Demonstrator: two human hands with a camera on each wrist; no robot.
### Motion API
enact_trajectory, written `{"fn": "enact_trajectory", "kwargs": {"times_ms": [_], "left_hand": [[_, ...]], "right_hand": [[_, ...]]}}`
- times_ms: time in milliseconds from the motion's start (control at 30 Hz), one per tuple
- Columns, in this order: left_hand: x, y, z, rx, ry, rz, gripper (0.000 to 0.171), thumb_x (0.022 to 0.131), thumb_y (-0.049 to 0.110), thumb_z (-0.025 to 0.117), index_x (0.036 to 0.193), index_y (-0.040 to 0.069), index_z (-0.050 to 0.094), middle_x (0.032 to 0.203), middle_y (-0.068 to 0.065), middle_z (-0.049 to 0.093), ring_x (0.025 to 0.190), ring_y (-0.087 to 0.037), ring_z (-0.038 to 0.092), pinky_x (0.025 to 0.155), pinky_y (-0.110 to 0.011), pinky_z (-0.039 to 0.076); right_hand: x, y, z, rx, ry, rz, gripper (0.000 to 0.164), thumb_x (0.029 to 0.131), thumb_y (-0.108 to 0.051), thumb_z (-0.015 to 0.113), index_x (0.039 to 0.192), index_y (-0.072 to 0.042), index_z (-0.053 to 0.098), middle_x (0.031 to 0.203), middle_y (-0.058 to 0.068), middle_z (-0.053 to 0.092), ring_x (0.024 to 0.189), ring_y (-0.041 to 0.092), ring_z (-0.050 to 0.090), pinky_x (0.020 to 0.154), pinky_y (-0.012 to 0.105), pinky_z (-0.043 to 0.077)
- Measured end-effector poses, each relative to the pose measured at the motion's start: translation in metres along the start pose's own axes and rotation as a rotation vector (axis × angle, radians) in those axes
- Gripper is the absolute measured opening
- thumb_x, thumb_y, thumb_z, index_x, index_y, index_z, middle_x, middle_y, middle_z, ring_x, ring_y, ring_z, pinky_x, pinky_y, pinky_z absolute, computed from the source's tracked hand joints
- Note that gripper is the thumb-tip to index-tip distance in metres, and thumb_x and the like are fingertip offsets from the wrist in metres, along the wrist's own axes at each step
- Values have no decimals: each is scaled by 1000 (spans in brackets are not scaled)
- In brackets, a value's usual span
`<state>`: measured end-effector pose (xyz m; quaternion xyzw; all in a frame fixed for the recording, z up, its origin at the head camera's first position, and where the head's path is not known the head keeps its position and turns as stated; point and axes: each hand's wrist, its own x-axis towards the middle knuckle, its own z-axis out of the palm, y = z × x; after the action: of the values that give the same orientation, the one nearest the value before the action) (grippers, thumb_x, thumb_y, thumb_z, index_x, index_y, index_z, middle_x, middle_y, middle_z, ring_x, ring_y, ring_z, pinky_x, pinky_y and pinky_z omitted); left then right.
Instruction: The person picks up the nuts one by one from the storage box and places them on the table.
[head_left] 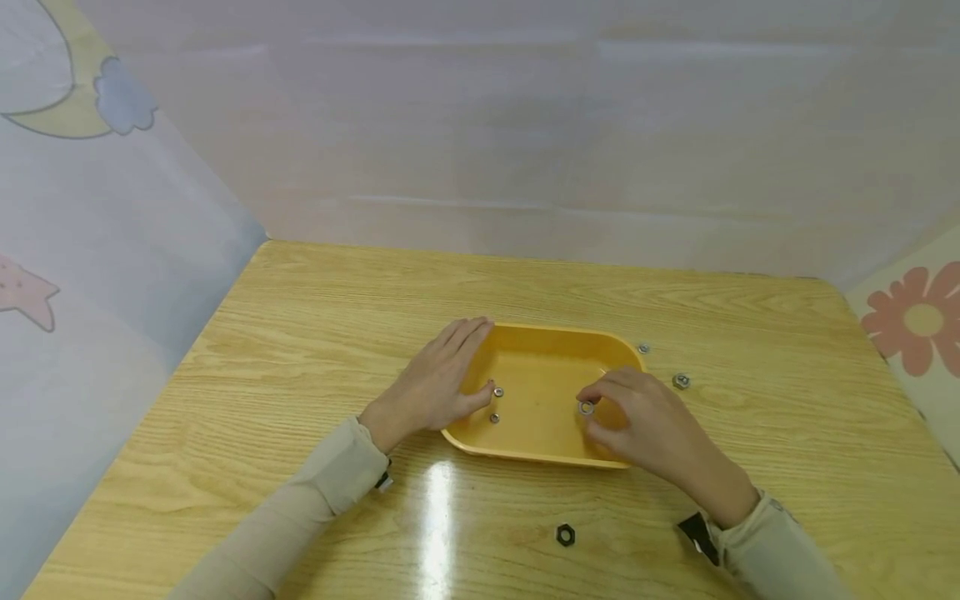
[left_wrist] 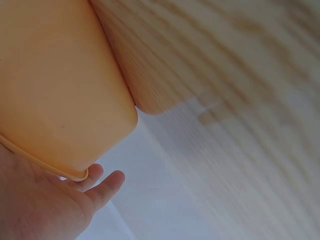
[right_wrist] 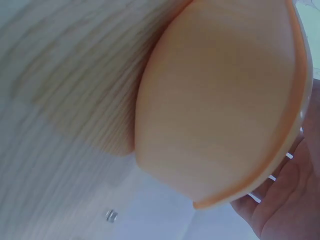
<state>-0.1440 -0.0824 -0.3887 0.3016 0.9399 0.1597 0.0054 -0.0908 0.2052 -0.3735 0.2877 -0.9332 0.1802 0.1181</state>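
Note:
A shallow yellow tray (head_left: 536, 457) stands on the wooden table. My left hand (head_left: 438, 379) lies over its left end, fingers stretched along the rim and thumb reaching inside. Beside that thumb are two small silver nuts, an upper nut (head_left: 498, 392) and a lower nut (head_left: 494, 418). Over the tray's right part, my right hand (head_left: 637, 417) holds a larger silver nut (head_left: 586, 407) between thumb and index finger. Both wrist views show the tray's outer wall (left_wrist: 60, 90) with a palm at the rim; the larger nut is hidden there.
Right of the tray lie a small silver nut (head_left: 643, 348) and a bigger silver nut (head_left: 681, 381). A black nut (head_left: 566, 535) lies in front of the tray. A pale wall covering (head_left: 525, 150) rises behind the table (head_left: 315, 333).

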Motion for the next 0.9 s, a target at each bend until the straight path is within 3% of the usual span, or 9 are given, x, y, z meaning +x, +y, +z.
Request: {"fn": "enact_trajectory", "kwargs": {"times_ms": [333,900], "left_hand": [[0,0,-1,0,-1,0,80,95,39,59,157,5,21,162,-12,28,149,-31,28,125,-44,24],[0,0,0,6,-5,1,78,96,39,57,158,7,21,162,-10,27,149,-30,27,125,-44,25]], "right_hand": [[-8,6,-5,-18,-2,43,22,73,-14,79,94,-14,75,95,1,73,93,23,68,80,45,58],[-13,9,-14,-53,38,35,25,71,-13,80,95,-14,75,97,3,74,92,24,67,76,45,59]]}}
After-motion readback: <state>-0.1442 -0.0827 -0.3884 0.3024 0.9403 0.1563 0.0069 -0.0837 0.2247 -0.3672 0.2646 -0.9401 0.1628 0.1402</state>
